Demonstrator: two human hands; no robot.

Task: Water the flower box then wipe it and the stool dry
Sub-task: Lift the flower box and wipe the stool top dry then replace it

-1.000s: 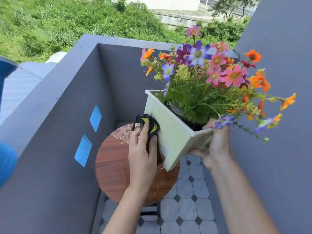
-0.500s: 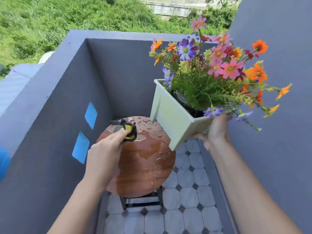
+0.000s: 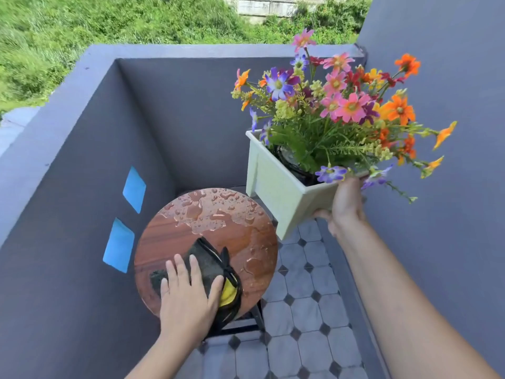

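My right hand (image 3: 345, 207) grips the near end of the pale green flower box (image 3: 276, 184) and holds it tilted in the air, to the right of and above the stool. Pink, orange and purple flowers (image 3: 341, 105) fill the box. The round brown stool top (image 3: 216, 222) is wet, with drops and puddles on its far and right parts. My left hand (image 3: 188, 299) lies flat, fingers spread, pressing a dark cloth with a yellow inner side (image 3: 211, 266) onto the stool's near part.
Grey balcony walls close in on the left, far side and right. Two blue squares (image 3: 120, 244) are on the left wall. The floor (image 3: 300, 337) has grey octagonal tiles. The stool's black legs (image 3: 254, 321) show below the seat. Green bushes lie beyond the parapet.
My left hand moved the cloth from the box's side, over the stool's far left part, down to the near part. The box rose to the right, off the stool.
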